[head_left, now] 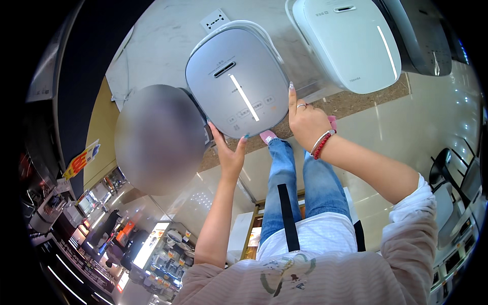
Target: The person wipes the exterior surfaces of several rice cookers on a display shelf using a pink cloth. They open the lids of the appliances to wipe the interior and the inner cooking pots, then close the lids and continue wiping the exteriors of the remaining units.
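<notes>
A rounded grey-lavender rice cooker (254, 76) with a glossy lid, a slot-shaped vent and a row of touch marks stands on the counter in front of me. My left hand (230, 155) grips its near left corner, thumb and forefinger spread around the edge. At the near right side, my right hand (310, 122) lies against the cooker with the forefinger stretched along its wall. The other right fingers are bent and partly hidden. A ring and a red beaded bracelet (322, 145) are on that hand and wrist.
A white rice cooker (351, 46) stands to the right, with a dark appliance (422, 40) beyond it. A blurred round shape (160, 140) lies close on the left. Behind the grey cooker, a white socket block (215, 21) rests on the marbled counter (168, 30). Chairs (447, 203) stand at far right.
</notes>
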Demonstrator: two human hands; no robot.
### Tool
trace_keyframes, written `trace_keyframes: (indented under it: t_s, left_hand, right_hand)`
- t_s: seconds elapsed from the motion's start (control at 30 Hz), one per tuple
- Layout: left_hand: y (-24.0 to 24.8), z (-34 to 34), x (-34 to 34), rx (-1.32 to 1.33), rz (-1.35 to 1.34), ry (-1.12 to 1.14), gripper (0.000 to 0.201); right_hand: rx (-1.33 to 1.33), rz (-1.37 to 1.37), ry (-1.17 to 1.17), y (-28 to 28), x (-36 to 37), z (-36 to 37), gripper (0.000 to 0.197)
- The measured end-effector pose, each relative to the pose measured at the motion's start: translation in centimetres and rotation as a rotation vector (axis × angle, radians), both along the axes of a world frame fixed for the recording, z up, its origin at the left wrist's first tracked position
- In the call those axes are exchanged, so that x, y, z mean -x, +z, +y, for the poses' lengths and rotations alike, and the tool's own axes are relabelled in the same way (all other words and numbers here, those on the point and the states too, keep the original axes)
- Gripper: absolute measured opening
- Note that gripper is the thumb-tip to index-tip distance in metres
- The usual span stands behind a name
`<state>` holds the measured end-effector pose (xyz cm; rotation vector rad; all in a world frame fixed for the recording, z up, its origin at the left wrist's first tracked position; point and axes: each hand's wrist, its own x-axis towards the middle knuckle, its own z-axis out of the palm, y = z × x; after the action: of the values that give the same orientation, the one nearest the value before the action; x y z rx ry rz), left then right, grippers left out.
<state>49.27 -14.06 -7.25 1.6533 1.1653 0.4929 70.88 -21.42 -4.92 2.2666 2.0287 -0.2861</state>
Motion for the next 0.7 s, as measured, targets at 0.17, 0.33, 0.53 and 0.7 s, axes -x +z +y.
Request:
trace_keyframes:
  t_s: [0.17,0.33,0.53,0.7]
  left_hand:
    - [0.1,0.2,0.1,-0.017,0.087,-0.02,0.09]
    - [2.1,-0.5,-0.8,-0.103,0.223,0.033,0.084]
    - [5.6,-6.2,-3.4,0.08,-0.042,0.139,0.077]
    - [6.2,-12.5,-4.5,0.586,-0.28,0.187,0.072]
  right_hand:
    - [0.011,-0.017,-0.018,0.7,-0.1,0.3,0.057]
    - [0.135,0.537,-0.274,2.8,-1.0,-0.5,0.061]
    - [-0.21,1.069,-0.491,3.2,2.0,-7.5,0.044]
    - [-0.233,1.542,-0.764,4.4,4.2,-9.8,0.044]
